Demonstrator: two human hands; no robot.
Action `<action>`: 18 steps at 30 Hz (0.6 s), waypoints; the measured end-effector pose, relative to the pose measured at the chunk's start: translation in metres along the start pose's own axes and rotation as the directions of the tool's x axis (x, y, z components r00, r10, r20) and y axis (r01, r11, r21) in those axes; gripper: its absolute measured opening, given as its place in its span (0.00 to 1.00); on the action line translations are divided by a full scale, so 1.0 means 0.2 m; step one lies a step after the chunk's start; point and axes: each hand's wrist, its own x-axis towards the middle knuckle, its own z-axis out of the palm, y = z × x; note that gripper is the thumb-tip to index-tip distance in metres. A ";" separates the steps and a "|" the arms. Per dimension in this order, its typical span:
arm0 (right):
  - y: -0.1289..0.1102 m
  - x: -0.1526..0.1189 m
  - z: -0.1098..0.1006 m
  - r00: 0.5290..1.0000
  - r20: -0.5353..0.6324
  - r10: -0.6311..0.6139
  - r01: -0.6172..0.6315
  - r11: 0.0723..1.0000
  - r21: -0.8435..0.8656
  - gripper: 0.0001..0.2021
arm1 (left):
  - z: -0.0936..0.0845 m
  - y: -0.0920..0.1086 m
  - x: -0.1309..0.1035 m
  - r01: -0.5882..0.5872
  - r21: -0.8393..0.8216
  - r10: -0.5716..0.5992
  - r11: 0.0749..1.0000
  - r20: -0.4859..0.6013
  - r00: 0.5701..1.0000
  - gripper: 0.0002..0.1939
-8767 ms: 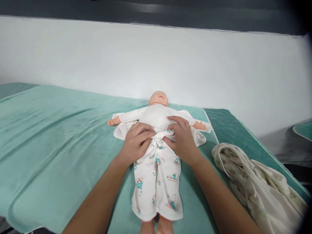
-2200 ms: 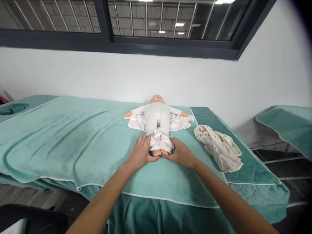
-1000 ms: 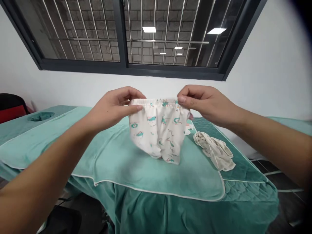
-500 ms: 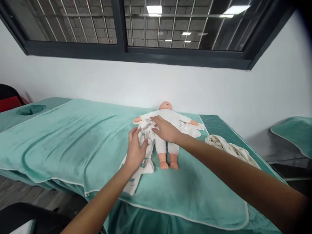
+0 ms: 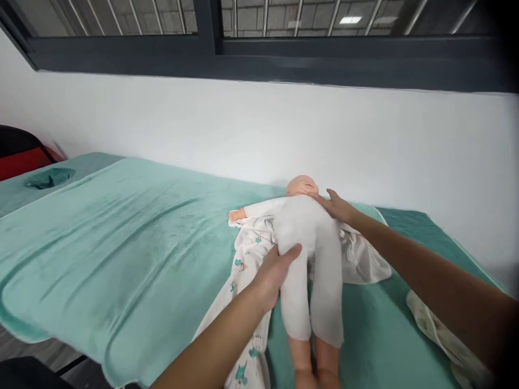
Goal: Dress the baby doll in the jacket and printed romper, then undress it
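Observation:
A baby doll (image 5: 298,219) in white clothing lies on its back on the bed, its head toward the wall and its bare lower legs toward me. My left hand (image 5: 275,273) is closed at the doll's hip and upper thigh, thumb on top and the other fingers mostly hidden. Near the neck and shoulder on the other side, my right hand (image 5: 338,208) touches the doll with fingers apart. Beneath and beside the doll is a white printed baby garment (image 5: 245,256), spread out. One doll arm stretches left over its sleeve; the other is hidden behind my right hand.
A teal cover (image 5: 133,232) spreads over the bed, which has a round hole (image 5: 51,178) at its far left. Cream folded cloth (image 5: 441,335) lies at the right. A white wall (image 5: 182,124) and dark window frame (image 5: 263,65) stand behind.
My view has come closer to the doll. My left hand has moved from above the printed garment to the doll's hip, and my right hand has shifted right to its shoulder.

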 end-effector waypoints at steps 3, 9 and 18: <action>-0.06 0.08 -0.01 0.997 0.054 -0.058 0.058 0.998 0.005 0.47 | -0.03 0.08 0.02 0.022 -0.011 -0.022 1.000 0.032 0.999 0.34; -0.39 0.22 0.10 0.977 0.155 -0.148 0.140 0.988 0.062 0.42 | -0.35 0.35 -0.03 -0.033 0.121 0.029 0.992 0.031 0.999 0.38; -1.08 0.33 0.71 0.831 0.156 -0.534 0.487 0.833 0.262 0.29 | -1.13 0.72 -0.17 -0.141 0.360 0.184 0.922 -0.089 0.979 0.28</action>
